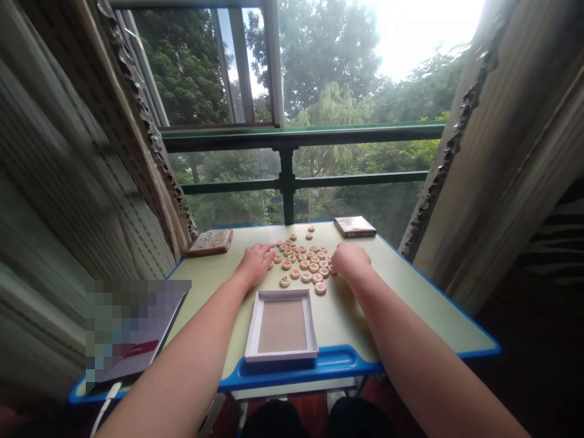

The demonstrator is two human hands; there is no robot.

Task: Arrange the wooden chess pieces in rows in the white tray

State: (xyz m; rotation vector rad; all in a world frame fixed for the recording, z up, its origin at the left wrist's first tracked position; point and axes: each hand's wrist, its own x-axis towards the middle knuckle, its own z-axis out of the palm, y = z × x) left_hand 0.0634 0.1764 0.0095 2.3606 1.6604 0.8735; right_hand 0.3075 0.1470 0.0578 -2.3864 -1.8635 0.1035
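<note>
Several round, pale wooden Chinese chess pieces (305,264) lie in a loose cluster on the table, marked with red or dark characters. At the cluster's left edge is my left hand (255,265), its fingers stretched toward the nearest pieces, one or two of which sit right by the fingertips. On the opposite side my right hand (351,259) is closed, its knuckles up and its fingers curled under beside the rightmost pieces. Whatever those fingers hold, if anything, is hidden. Between my forearms lies a shallow white box tray (254,325) with a bare brown bottom.
A flat printed box (210,242) lies at the table's back left, another flat box (354,226) at the back right. A laptop-like device (141,334) with a white cable (107,401) is at left. The light table has a blue rim (474,351); window and curtains surround it.
</note>
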